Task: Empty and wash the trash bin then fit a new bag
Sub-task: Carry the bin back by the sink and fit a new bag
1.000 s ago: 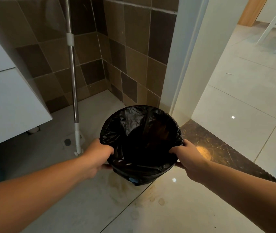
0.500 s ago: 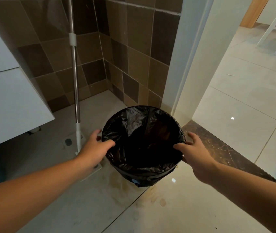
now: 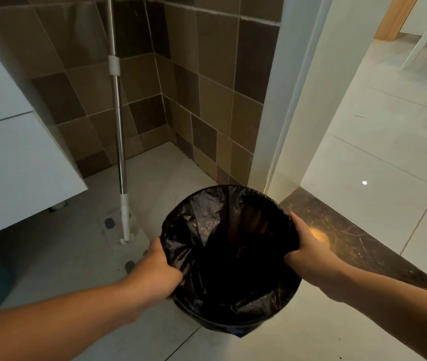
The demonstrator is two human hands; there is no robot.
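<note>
Round trash bin lined with crinkled black plastic bag [image 3: 229,256] sitting on pale tile floor [image 3: 155,183], just right of steel mop pole [image 3: 118,142], likely for fitting liner.
Left hand [image 3: 159,269], right hand [image 3: 307,250] gripping opposite rim sides, fingers curling round bag edge, probably seating it.

Under me the floor [image 3: 155,178] is pale grey tile, stained brownish near my feet. A mop [image 3: 118,142] stands upright on it, its flat head [image 3: 126,230] resting on the tiles over a floor drain [image 3: 109,222] close to the white cabinet [image 3: 12,165]. A dark marble threshold [image 3: 350,238] runs across the doorway, and past it lie glossy cream tiles [image 3: 376,165]. Whether the bin [image 3: 233,327] touches the floor, I cannot tell.
</note>
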